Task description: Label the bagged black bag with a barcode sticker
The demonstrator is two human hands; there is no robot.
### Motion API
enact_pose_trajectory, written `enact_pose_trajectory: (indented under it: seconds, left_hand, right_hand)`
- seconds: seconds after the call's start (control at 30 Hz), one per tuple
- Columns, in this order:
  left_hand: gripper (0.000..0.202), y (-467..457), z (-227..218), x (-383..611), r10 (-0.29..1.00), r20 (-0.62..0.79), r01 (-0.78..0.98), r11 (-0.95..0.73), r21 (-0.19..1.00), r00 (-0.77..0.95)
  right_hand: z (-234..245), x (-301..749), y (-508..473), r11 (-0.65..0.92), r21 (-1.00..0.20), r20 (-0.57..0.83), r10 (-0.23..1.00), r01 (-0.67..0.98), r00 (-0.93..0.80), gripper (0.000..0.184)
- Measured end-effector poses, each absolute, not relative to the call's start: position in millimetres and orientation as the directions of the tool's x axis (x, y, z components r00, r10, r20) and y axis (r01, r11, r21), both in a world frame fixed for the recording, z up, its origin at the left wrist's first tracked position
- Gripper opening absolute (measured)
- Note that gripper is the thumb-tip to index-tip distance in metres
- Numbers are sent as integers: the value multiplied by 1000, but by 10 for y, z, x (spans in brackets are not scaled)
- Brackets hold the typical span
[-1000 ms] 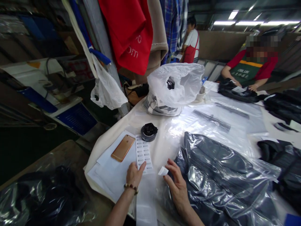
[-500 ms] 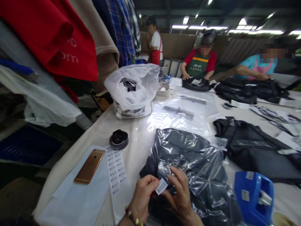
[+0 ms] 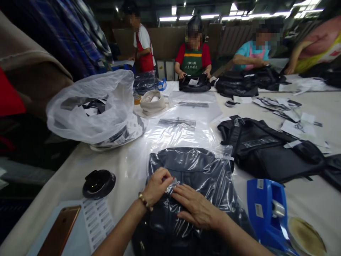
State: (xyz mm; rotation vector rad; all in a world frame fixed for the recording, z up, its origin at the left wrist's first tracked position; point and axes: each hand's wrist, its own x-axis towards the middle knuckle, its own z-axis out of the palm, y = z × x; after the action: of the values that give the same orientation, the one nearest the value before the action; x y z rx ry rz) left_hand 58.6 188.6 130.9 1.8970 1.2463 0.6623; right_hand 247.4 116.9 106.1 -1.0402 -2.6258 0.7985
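A black backpack in a clear plastic bag (image 3: 186, 161) lies flat on the table in front of me. My left hand (image 3: 157, 186), with a beaded bracelet at the wrist, pinches an edge of a small white barcode sticker (image 3: 173, 182) against the plastic. Most of the sticker is hidden by my fingers. My right hand (image 3: 198, 206) lies open on the bag, its fingertips beside the sticker. On the left rests a sheet of barcode stickers (image 3: 98, 222), near a gold phone (image 3: 60, 231).
A black round object (image 3: 98, 184) sits left of the bag. Behind it stands a white plastic sack (image 3: 90, 124). A blue tape dispenser (image 3: 262, 213) is at right, with another black backpack (image 3: 271, 147) beyond. Several people work across the table (image 3: 122, 170).
My hands have brought the sticker down onto the bagged backpack. My right hand has gone from raised to flat on the plastic. The view has turned right.
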Motion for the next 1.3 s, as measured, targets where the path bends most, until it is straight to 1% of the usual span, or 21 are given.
enact_pose_trajectory:
  seconds: [0.1, 0.2, 0.3, 0.4, 0.7, 1.07, 1.3]
  left_hand:
    - [14, 2220, 1172, 821, 873, -118, 507, -161, 847, 473]
    - [14, 2374, 966, 1029, 830, -185, 507, -132, 851, 526]
    - [14, 2409, 782, 1154, 796, -232, 522, -120, 845, 558]
    - [14, 2395, 662, 1202, 785, -258, 546, -119, 829, 563]
    - [14, 2374, 577, 1236, 784, -255, 594, -173, 786, 566]
    - [13, 2341, 511, 1261, 787, -225, 647, -268, 714, 574]
    - [13, 2303, 496, 1276, 813, -199, 672, -285, 683, 547]
  right_hand:
    - [900, 2511, 1259, 545, -656, -108, 616, 521, -780, 65]
    - [785, 2526, 1222, 477, -730, -137, 599, 489, -789, 69]
    - [761, 2550, 1194, 439, -765, -143, 598, 471, -789, 70]
    - [757, 2562, 1206, 426, -774, -146, 600, 468, -787, 70]
    - [714, 2546, 1203, 476, -743, -72, 642, 470, -763, 65]
    - [702, 2533, 1203, 461, -741, -99, 645, 489, -758, 65]
    - [699, 2539, 1204, 466, -738, -81, 657, 488, -750, 65]
